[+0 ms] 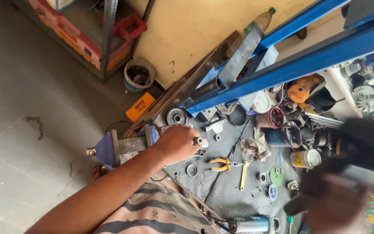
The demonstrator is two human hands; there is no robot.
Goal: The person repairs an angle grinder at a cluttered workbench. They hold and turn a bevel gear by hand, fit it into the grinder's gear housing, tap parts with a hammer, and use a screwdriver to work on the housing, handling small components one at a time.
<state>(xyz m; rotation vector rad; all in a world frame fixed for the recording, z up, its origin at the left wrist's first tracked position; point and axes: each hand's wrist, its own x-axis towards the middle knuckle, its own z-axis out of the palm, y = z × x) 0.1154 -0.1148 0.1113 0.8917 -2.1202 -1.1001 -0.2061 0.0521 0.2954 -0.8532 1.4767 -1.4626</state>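
**Two hands over a crowded workbench**

Two blue steel beams (pixel 308 56) cross the upper right, the biggest things in view, slanting over a bench (pixel 230 190) covered by a dark ribbed mat. A blue vise (pixel 117 149) sits at the bench's left edge, its jaw end pointing out over the grey floor (pixel 27 143). Behind it, by the cream wall, stands a metal rack (pixel 107 39) with a small bucket (pixel 138 74) at its foot and an orange box (pixel 140 106) lying nearby.

Left hand (pixel 178 142) reaches across the vise and closes its fingers around a small metal cylinder (pixel 200 141), held just above the mat beside the vise. Right hand (pixel 330 203) is at the lower right, dark and blurred; it seems wrapped around a dark tool (pixel 364 143), though I cannot tell the grip for sure.

On the mat near the cylinder lie yellow-handled pliers (pixel 221 164), a yellow wrench (pixel 244 175), a steel ring (pixel 191 170), a grey rag (pixel 255 147) and a green disc (pixel 276 177). Cans and motor parts crowd the bench's right side.
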